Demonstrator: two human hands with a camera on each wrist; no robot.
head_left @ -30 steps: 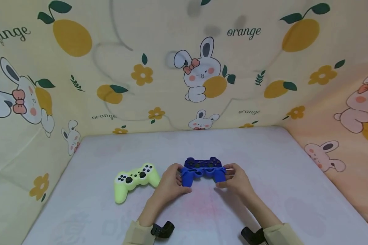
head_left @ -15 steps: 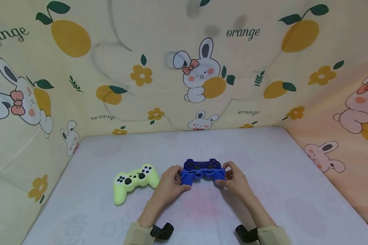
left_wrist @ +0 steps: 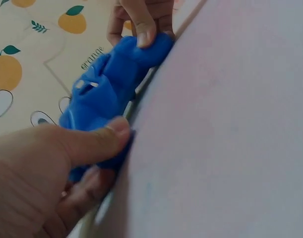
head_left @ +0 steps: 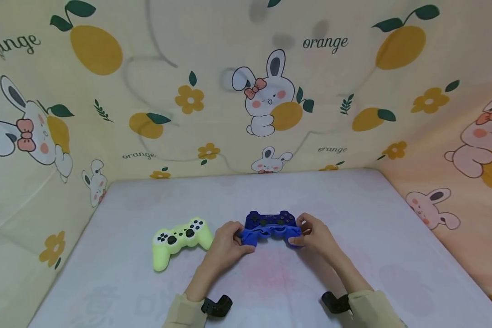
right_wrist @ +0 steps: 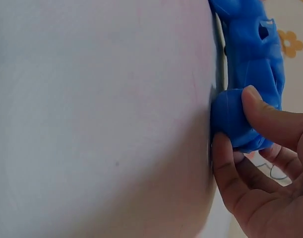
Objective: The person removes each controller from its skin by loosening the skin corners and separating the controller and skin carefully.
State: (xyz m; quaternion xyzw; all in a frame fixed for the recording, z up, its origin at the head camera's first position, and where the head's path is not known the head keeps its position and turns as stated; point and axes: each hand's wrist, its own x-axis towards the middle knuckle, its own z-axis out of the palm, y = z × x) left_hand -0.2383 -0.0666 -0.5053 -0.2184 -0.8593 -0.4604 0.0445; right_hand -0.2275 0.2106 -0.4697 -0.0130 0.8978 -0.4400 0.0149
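A dark blue game controller (head_left: 270, 218) lies at the middle of the table with its buttons up. A brighter blue soft silicone cover (head_left: 264, 233) is stretched over its lower half and handles, wrinkled along its upper edge. My left hand (head_left: 224, 246) pinches the covered left handle, thumb at its near end. On the other side, my right hand (head_left: 317, 237) pinches the covered right handle between thumb and fingers. In the left wrist view the cover (left_wrist: 104, 89) shows a slot with pale gaps. In the right wrist view my thumb presses on the cover's rounded handle end (right_wrist: 233, 116).
A lime-green game controller (head_left: 182, 239) with dark buttons lies left of my left hand, close to it. The table (head_left: 147, 300) has a whitish cloth. Printed fabric walls (head_left: 213, 41) with rabbits and oranges rise at the back and sides.
My right hand has shifted slightly up and its fingers have moved along the right handle. The cover's upper edge is more bunched over the controller. The left hand has hardly moved.
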